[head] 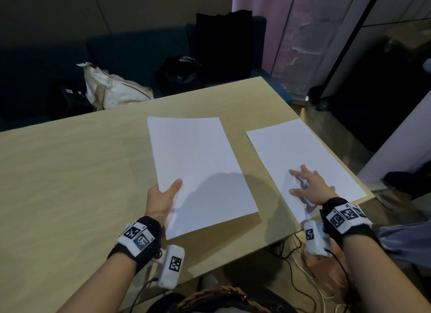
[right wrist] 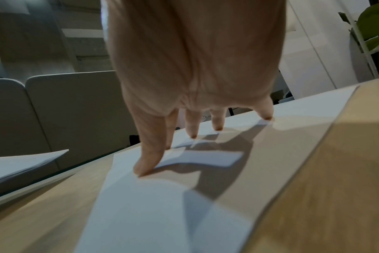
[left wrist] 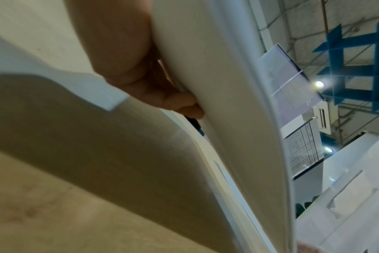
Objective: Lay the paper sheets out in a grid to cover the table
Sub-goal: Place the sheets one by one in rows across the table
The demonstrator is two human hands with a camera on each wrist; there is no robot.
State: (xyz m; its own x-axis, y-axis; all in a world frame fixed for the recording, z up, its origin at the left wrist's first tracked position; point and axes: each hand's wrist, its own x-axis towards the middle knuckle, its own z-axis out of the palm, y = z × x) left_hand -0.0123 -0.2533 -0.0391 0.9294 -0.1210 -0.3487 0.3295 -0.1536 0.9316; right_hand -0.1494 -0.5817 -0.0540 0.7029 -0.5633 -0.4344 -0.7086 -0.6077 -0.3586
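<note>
**While one sheet is pinned, the stack waits**

While spread fingertips (right wrist: 145, 169) of the right hand (head: 310, 184) press a sheet (head: 303, 154) flat at the table's (head: 70, 172) right corner, probably squaring it, the left hand (head: 163, 200) pinches the stack (head: 198, 168) aloft, ready for dealing.

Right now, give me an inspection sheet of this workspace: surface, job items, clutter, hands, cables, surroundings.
Surface: light wooden table, mostly bare.
Job's things: one single sheet lies flat near the table's right edge; a paper stack is held above the table, its shadow below.
Clutter: nothing seen on the table.
Grippers: left hand grips the paper stack at its near left edge, thumb on top; right hand presses spread fingertips on the single sheet.
Cables: dark and white cables hang below the near table edge.
Surroundings: cream tote bag and black bags on dark seating beyond the far edge; pink banner far right.
</note>
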